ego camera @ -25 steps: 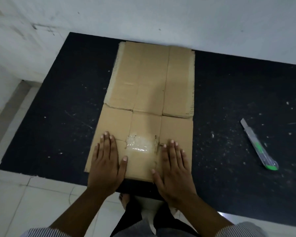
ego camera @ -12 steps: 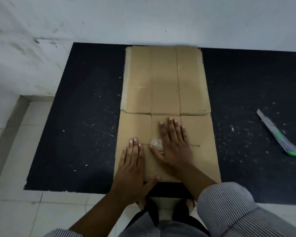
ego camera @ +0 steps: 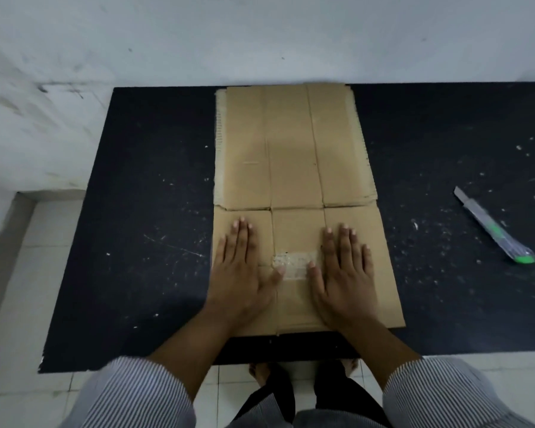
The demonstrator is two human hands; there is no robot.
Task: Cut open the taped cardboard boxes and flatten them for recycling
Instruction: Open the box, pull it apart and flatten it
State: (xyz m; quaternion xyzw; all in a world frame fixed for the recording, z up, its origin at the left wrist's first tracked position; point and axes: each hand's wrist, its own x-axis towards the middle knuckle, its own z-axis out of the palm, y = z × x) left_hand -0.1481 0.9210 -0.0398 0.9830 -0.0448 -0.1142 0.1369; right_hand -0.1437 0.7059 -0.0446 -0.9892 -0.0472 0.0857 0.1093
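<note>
A flattened brown cardboard box [ego camera: 291, 149] lies on the black table, its long side running from the wall to the near edge. A patch of clear tape [ego camera: 294, 265] sits on its near half. My left hand [ego camera: 240, 270] presses flat on the cardboard left of the tape, fingers straight. My right hand [ego camera: 343, 270] presses flat to the right of the tape, fingers straight as well. A utility knife [ego camera: 494, 230] with a grey body and green end lies on the table at the right, away from both hands.
The black table [ego camera: 136, 242] is speckled with small white scraps and backs onto a white wall [ego camera: 260, 41]. Its left and near edges drop to a white tiled floor [ego camera: 28, 304]. My feet [ego camera: 260, 373] show under the near edge.
My right hand slid from the middle of the near panel, over the tape, out to the right. My left hand moved a little forward and left. The tape patch is uncovered now.
</note>
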